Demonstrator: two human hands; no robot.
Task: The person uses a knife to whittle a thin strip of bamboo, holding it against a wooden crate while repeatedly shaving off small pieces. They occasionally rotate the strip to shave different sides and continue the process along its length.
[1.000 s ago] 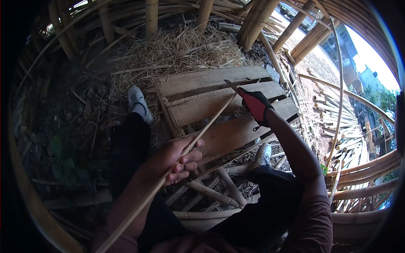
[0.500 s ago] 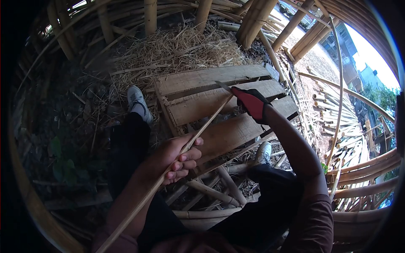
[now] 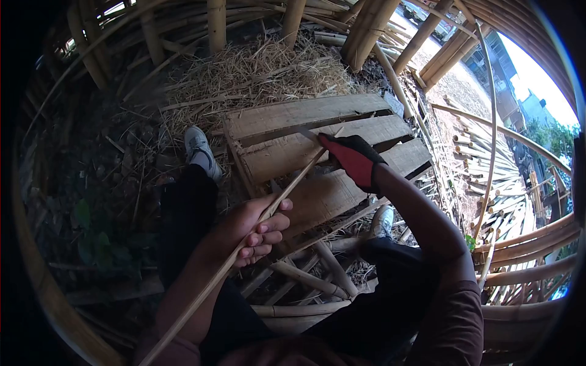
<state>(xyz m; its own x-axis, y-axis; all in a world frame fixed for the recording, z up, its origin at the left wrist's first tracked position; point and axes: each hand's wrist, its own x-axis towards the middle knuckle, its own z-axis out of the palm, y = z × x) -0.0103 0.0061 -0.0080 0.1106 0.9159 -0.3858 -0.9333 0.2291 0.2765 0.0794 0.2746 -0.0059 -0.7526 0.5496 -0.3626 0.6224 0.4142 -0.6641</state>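
My bare left hand (image 3: 262,230) is wrapped round a long thin bamboo strip (image 3: 210,287), which runs from the bottom left up towards the other hand. My right hand (image 3: 351,160), in a red and black glove, is closed round a knife (image 3: 310,134); its handle is mostly hidden in the glove. The blade points up and left and lies against the strip near its upper end. Both hands are above a low slatted wooden platform (image 3: 305,116).
Straw (image 3: 268,73) lies behind the platform among upright bamboo posts (image 3: 217,24). My shoes (image 3: 199,149) stand either side of the platform. Cut bamboo poles (image 3: 497,183) are piled at the right, and crossed bamboo pieces (image 3: 311,280) lie below.
My right hand has moved left and slightly down along the strip with the knife. The tip of the strip now shows beyond the blade. My left hand has barely moved.
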